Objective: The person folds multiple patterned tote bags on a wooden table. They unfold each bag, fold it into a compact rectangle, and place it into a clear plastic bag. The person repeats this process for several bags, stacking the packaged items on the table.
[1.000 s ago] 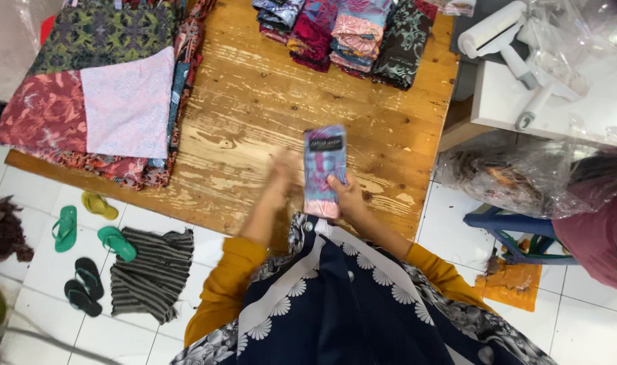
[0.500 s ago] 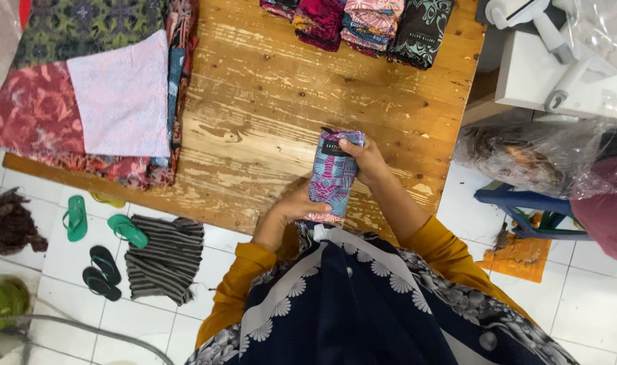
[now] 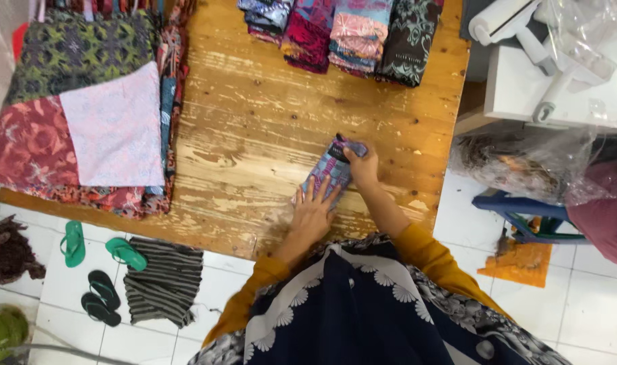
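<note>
Since half a second ago we have brought the small folded packet of purple and blue patterned cloth down from the air, and it now lies on the worn wooden table, near its front edge and toward the right side. Our left hand rests flat with spread fingers on the near end of the packet, grasping nothing; it seems to press the folds so they stay closed. Our right hand is closed around the far end and pinches it, probably to keep the packet straight. Beyond the hands the middle of the table is bare wood. At the far edge a row of folded dark and pink patterned cloths stands side by side. On the left edge lies a stack of wide printed fabrics with a pale pink sheet on top. Below the table, green and black rubber sandals lie on the white tiled floor.
</note>
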